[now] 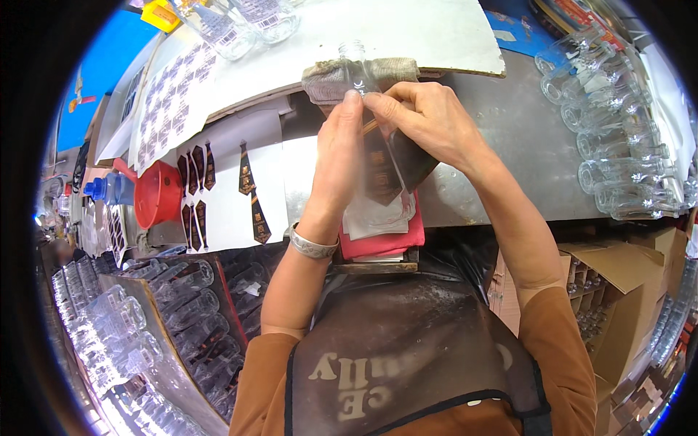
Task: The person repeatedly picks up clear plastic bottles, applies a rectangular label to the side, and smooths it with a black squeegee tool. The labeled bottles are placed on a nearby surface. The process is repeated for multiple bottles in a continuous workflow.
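Observation:
A clear glass bottle (354, 67) lies on its side in front of me, its neck pointing away over a rolled, stained cloth (398, 70). Its base end rests above white padding and a folded pink cloth (407, 236). A dark tie-shaped decal (379, 174) shows along the bottle's body. My left hand (339, 145) is closed along the bottle's left side, thumb up near the shoulder. From the right, my right hand (432, 120) pinches at the shoulder, thumb and fingertips close to the left thumb. The fingertips hide what lies directly under them.
Tie-shaped decals (246, 171) lie on a white sheet at left, beside a red plastic scoop (158, 195). Several clear bottles line the right (618, 145); crated bottles (193, 305) stand lower left. A divided cardboard box (618, 305) is lower right. A white board (407, 29) lies ahead.

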Demonstrator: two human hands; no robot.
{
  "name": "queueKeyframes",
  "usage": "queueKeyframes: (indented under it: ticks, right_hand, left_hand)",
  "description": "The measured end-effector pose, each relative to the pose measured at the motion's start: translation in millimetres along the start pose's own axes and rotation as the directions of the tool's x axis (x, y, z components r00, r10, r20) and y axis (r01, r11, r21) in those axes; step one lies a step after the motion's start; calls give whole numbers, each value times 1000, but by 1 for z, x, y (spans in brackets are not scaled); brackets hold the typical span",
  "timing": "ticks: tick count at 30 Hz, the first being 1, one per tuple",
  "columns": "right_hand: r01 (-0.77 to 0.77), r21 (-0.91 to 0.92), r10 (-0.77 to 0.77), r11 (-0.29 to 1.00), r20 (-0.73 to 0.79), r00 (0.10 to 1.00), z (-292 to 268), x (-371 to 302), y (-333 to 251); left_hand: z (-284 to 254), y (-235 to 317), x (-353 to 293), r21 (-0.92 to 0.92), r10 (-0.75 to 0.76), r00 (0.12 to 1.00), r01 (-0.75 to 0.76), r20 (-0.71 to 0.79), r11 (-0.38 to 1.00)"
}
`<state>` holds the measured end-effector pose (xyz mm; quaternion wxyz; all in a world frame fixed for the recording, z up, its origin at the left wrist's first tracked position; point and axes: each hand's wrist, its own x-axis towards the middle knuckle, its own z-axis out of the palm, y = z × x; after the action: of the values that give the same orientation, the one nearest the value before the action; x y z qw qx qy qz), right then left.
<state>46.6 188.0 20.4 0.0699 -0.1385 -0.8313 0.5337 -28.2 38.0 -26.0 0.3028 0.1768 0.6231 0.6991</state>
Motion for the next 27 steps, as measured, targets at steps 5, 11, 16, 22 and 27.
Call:
queueKeyframes:
  ticks: [5,11,16,22,27]
  right_hand:
    - [12,18,-12,1000,6,1000,0,0,5]
    - [9,176,-23,984,76,997,1,3,15]
    - [-181,479,154,859,95,983,-14,-20,26]
    - [67,526,7,848,-138,990,-27,-32,27]
    - [411,-21,-411,911,-84,908,-23,-4,-9]
  left_hand:
    - [1,1,0,20,5,1000,-5,-11,1000]
    - [-6,-5,4,50,-45,999,47,-30,998]
    - [4,2,-3,-168,-70,997,74,33,983]
    - [6,9,-9,55,-67,998,66,11,996]
    - [-17,-1,-16,-57,-38,999,36,-32,998]
